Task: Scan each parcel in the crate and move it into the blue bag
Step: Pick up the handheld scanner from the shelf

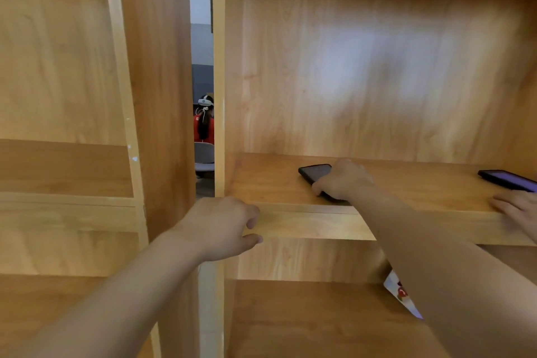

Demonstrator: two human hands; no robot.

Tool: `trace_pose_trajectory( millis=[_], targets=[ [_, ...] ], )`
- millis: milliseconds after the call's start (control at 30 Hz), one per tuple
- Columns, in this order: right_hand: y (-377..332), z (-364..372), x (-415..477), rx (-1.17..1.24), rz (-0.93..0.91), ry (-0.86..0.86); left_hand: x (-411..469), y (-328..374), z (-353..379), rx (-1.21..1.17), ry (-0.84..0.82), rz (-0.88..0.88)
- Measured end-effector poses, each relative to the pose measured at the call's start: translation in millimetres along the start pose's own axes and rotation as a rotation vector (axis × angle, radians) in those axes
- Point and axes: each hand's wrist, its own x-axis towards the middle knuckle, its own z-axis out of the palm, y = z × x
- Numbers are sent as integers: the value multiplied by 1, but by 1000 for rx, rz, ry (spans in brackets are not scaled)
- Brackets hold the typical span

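Now, right hand (343,180) gripping phone (315,172)

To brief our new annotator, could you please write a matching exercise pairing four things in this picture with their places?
Things: 1 dark phone; 2 purple-lit phone; 3 picture card; 4 left hand.
Places: A on the lower shelf; B at the upper shelf front edge; C under the right hand; D far right on the upper shelf.
Pairs: 1-C; 2-D; 3-A; 4-B.
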Motion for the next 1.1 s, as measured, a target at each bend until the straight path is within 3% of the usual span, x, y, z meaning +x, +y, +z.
trace_pose_trajectory(
  millis=[267,400,533,733,900,1100],
  targets=[
    [12,7,-61,311,-77,174,-68,22,-2,-14,-81,-180],
    [13,13,-104,418,-262,280,-116,36,-4,-32,-139,-307],
    [10,22,-149,501,-513,141,-174,53,-4,-61,-159,-419],
    [-11,48,-222,286,-850,-96,-270,74,-11,-142,-145,-664],
    [-45,71,-291,159,-1107,-311,-352,86,-29,-408,59,-913],
    [-96,99,-392,145,-1321,-550,-444,100,-51,-577,250,-1058]
  ],
)
